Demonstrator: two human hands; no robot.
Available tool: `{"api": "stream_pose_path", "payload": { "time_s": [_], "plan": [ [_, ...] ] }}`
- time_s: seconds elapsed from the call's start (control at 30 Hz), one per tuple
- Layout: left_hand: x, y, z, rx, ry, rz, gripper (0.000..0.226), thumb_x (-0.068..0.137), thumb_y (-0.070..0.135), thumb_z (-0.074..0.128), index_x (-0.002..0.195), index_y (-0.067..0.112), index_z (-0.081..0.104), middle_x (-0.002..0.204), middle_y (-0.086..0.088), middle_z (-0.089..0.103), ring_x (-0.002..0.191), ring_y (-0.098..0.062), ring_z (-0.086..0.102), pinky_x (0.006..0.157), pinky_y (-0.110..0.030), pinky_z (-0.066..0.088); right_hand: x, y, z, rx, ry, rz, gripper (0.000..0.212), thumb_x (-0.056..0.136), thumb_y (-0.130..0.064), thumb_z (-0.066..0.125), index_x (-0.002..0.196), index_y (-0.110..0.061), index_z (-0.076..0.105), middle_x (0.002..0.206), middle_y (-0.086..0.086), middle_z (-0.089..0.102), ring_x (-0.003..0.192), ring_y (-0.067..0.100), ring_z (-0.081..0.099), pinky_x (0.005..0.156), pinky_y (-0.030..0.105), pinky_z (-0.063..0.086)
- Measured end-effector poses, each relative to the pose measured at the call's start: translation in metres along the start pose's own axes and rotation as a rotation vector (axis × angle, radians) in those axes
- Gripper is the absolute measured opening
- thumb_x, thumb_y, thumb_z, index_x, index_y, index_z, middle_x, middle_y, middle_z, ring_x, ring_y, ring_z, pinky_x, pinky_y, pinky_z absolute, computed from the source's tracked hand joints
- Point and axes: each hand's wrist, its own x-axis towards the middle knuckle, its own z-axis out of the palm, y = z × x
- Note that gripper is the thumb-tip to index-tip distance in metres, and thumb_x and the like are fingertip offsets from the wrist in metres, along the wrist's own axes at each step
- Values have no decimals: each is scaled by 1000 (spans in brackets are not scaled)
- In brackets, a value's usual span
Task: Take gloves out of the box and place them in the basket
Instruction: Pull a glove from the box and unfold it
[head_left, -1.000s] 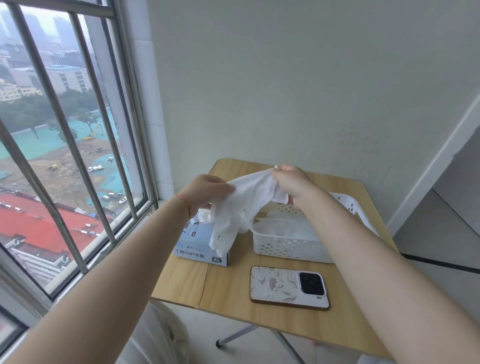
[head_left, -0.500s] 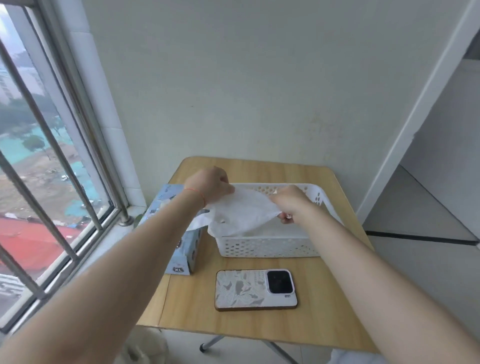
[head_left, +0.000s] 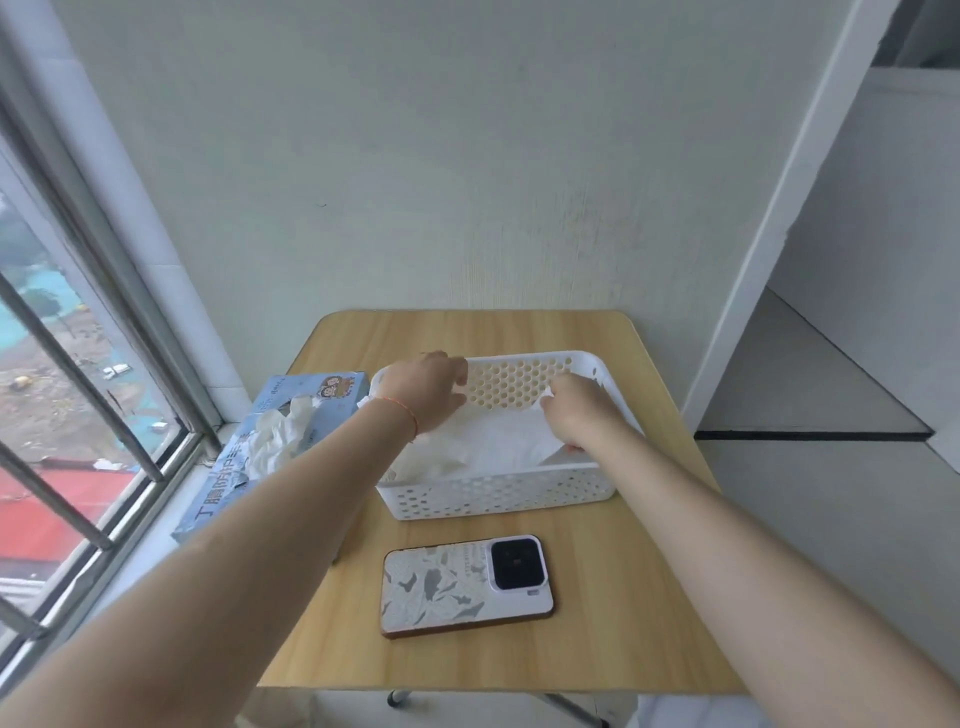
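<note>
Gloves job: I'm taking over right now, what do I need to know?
Left hand and right hand: both inside the white basket, pinching one white glove they are laying flat.
Box: left of the basket by the window, another glove poking out.
Done: this glove is almost placed.
Left: let go, then pull the next glove.

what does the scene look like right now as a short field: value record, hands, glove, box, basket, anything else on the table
left hand: in the basket, fingers curled on the glove's left end
right hand: in the basket, pinching the glove's right edge
glove: white, spread inside the basket
basket: white, perforated, mid-table
box: blue, left of the basket, another glove sticking out of its opening
phone: lying flat in front of the basket
table: light wood
</note>
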Motion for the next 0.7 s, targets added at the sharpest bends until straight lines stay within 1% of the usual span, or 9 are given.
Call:
{"api": "stream_pose_path", "payload": {
  "time_s": [0.07,0.17,0.2,0.27,0.37,0.43,0.5,0.6,0.7],
  "plan": [
    [-2,4,0,57,56,72,29,98,28,51,126,25,56,120,-1,58,111,-22,55,86,-33,43,0,2,-1,-23,9,-4,19,98,-10,39,110,-10,53,94,9,60,72,27,63,53,25,41],
    [-13,9,-3,58,126,123,31,98,34,49,126,26,57,121,1,56,112,-20,53,85,-32,41,1,2,-1,-39,-9,-8,28,99,-10,39,125,-9,50,94,7,56,71,27,65,54,28,48],
    [-18,9,-4,53,106,122,32,97,39,49,125,28,57,122,1,56,113,-20,52,84,-33,42,0,1,-1,-56,-16,-10,31,99,-8,39,128,-9,49,93,7,55,71,27,65,56,29,50],
    [-26,9,-1,73,10,118,38,94,49,50,126,30,56,125,1,54,117,-20,50,92,-38,42,0,1,-1,-151,4,-32,37,96,-3,41,132,-7,47,90,6,54,74,25,61,56,30,49],
    [-36,5,4,80,-138,83,48,90,58,54,128,30,54,128,-1,50,122,-22,46,97,-39,39,-3,-4,-5,-357,46,-86,50,89,6,46,137,-7,44,87,4,54,77,22,53,48,26,32],
    [-39,1,8,54,-176,66,46,89,56,58,126,28,55,125,-2,50,120,-22,46,93,-37,41,-6,-5,-9,-472,81,-135,46,85,9,49,129,-7,51,85,3,56,74,20,53,46,25,27],
    [-40,0,9,19,-169,63,41,89,52,60,121,28,58,120,-1,52,117,-22,48,91,-35,43,-11,-6,-11,-563,128,-181,35,83,12,49,112,-7,57,71,1,45,66,18,47,45,25,25],
    [-39,2,7,-67,-97,83,34,89,44,63,118,27,59,114,1,54,109,-20,51,86,-33,45,-15,-6,-11,-624,149,-224,29,81,13,50,95,-12,53,70,0,40,71,20,47,45,25,24],
    [-39,4,5,-31,-38,109,24,87,32,64,110,27,62,108,3,54,104,-19,53,77,-28,36,-16,-7,-12,-629,158,-237,30,82,12,51,100,-12,56,74,1,44,74,21,49,48,25,28]
  ]
}}
